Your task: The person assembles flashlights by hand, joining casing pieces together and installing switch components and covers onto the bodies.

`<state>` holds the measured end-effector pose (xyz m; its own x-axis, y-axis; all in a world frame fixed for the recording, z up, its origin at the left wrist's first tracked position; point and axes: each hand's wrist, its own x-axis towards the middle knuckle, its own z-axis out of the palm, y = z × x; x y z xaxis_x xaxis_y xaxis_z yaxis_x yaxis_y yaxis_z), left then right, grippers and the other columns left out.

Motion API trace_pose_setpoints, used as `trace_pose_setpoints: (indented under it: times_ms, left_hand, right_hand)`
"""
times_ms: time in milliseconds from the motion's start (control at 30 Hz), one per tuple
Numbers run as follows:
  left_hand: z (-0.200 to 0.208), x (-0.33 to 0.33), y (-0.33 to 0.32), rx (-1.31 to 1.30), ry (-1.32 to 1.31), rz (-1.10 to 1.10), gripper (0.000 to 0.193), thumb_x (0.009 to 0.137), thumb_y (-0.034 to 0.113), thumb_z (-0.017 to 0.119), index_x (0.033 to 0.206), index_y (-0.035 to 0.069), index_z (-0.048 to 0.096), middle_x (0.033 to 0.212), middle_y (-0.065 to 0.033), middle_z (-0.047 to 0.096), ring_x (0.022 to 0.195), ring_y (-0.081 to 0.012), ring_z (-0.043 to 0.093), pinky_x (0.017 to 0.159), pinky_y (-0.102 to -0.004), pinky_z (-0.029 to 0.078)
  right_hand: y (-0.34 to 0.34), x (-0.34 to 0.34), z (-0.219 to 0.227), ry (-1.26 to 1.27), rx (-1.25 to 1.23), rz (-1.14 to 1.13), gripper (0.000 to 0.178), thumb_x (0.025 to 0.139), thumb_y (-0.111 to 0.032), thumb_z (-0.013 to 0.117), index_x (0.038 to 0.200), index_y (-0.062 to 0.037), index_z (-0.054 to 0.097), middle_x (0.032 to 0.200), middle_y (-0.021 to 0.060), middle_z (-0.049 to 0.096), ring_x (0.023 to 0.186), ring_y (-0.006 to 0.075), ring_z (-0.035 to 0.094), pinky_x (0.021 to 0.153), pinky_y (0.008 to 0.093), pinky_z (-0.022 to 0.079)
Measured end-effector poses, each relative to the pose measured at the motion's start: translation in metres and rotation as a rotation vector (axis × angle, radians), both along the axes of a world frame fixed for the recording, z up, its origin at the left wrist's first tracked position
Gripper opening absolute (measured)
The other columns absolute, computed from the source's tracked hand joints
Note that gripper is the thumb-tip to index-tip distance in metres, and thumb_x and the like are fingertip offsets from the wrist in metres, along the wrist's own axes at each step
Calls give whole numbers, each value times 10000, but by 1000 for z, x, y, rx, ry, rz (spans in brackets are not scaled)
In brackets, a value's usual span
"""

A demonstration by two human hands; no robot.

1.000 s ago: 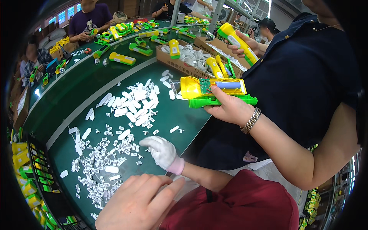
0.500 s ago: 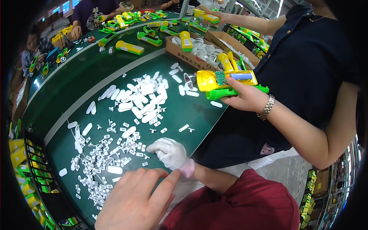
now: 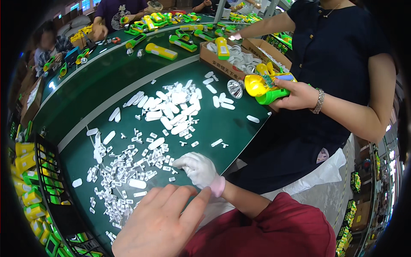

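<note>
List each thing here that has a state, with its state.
Left hand: bare, back upward, thumb apart
Right hand: gloved, fingers curled, grip unclear
Flashlight in another person's hand: open, insides exposed
Reflector: outside the flashlight
Cardboard box: open, holding white rings
White ovals: loosely heaped
Small white parts: scattered

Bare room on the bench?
Free: green tabletop right of the white heap, amid stray pieces; also between black crate and small parts, bar one oval cap. Crowded: the heap, the small parts by the left hand, the cardboard box.

Right hand (image 3: 197, 168) white-gloved; pink cuff (image 3: 218, 186); maroon sleeve (image 3: 280, 214)
</note>
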<state>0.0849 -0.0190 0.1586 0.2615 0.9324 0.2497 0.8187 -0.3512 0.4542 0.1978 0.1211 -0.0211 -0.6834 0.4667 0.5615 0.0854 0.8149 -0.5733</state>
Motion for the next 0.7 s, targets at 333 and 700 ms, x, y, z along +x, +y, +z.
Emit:
trace_pose_setpoints:
  times_ms: [333, 700]
  left_hand:
    - [8, -6, -13, -48, 121, 102, 517, 638, 85, 694, 1125, 25, 529, 946, -109, 553, 838, -293, 539, 736, -361, 440]
    - [16, -14, -39, 248, 74, 265, 231, 540, -13, 646, 751, 6, 554, 715, -109, 545, 601, -253, 518, 515, -332, 359]
  right_hand:
    - [1, 4, 11, -75, 11, -157, 168, 749, -80, 597, 916, -80, 617, 912, 90, 557, 860, 252, 556, 733, 343, 470]
    - [35, 66, 14, -321, 121, -775, 427, 784, -193, 617, 1158, -14, 515, 1203, 182, 467, 1069, 342, 479, 916, 395, 398]
